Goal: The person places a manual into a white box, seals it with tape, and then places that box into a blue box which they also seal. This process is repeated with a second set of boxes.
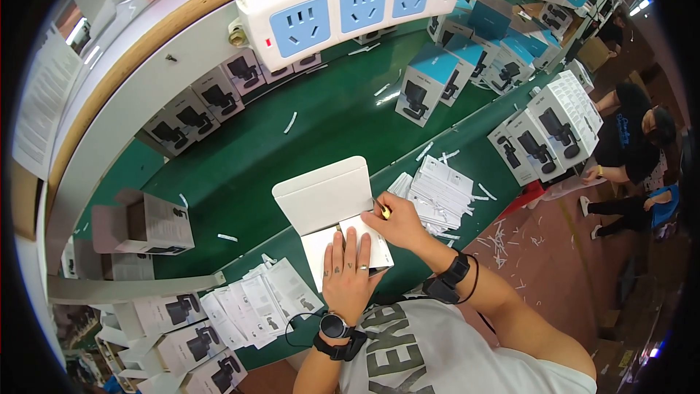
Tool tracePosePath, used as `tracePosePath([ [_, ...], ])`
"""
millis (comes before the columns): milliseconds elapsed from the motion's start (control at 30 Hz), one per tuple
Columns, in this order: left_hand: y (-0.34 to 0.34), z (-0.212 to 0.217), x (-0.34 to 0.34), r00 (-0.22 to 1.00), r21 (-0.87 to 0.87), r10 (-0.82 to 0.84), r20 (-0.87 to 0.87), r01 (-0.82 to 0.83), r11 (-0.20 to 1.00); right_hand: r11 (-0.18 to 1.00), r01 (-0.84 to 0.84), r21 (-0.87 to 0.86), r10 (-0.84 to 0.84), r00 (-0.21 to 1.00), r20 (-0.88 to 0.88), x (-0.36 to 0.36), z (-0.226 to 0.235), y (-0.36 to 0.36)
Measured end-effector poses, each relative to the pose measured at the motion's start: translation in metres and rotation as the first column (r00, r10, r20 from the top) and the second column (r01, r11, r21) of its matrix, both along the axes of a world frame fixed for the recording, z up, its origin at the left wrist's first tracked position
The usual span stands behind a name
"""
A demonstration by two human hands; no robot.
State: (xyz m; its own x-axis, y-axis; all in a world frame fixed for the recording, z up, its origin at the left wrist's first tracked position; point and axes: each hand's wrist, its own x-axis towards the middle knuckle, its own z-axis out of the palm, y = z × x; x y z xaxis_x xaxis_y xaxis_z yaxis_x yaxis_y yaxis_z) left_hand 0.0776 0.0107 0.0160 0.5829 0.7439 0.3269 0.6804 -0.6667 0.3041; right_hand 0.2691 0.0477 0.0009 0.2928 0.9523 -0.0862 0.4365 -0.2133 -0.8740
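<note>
In front of me on the green bench is a white cardboard box (319,193) with its lid flap raised toward the far side. My left hand (347,274) lies flat over the box's near part, fingers stretched out, pressing down on its top. At the box's right edge, my right hand (399,225) is closed round a small tool with a yellow and black end (385,211); most of the tool is hidden by the fingers. What lies inside the box cannot be made out.
Paper leaflet stacks lie right (437,193) and left (259,303) of the box. Printed boxes (543,135) stand at right, others with blue tops (430,84) behind. A white power strip (350,4) hangs from the shelf rim overhead. Another person (634,131) is at far right.
</note>
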Motion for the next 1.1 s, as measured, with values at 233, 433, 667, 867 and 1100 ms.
tracePosePath([
  [233, -0.001, -0.001, -0.002, 1.0, 0.003, 0.005, -0.004, -0.005, 1.0, 0.998, -0.064, -0.001, 0.063, 0.99, -0.128, 0.013, -0.003, -0.029],
  [433, 0.004, 0.001, -0.005, 1.0, 0.015, -0.009, 0.016, 0.009, 1.0, 0.622, -0.201, -0.757, 0.646, 0.678, 0.35, 0.075, -0.055, -0.145],
  [667, 0.004, 0.005, -0.001, 0.999, -0.009, -0.053, -0.001, 0.053, 0.999, 0.963, -0.085, 0.257, 0.1, 0.994, -0.046, 0.047, 0.002, -0.051],
  [867, -0.005, 0.041, -0.013, 0.995, -0.178, -0.021, 0.094, 0.038, 0.983, 0.987, -0.075, 0.14, 0.147, 0.763, -0.63, 0.012, 0.061, -0.013],
  [1100, -0.018, 0.033, -0.046, 0.819, -0.723, 0.272, 0.506, 0.23, 0.652, 0.786, -0.559, 0.264, 0.614, 0.758, -0.223, 0.037, 0.051, -0.05],
])
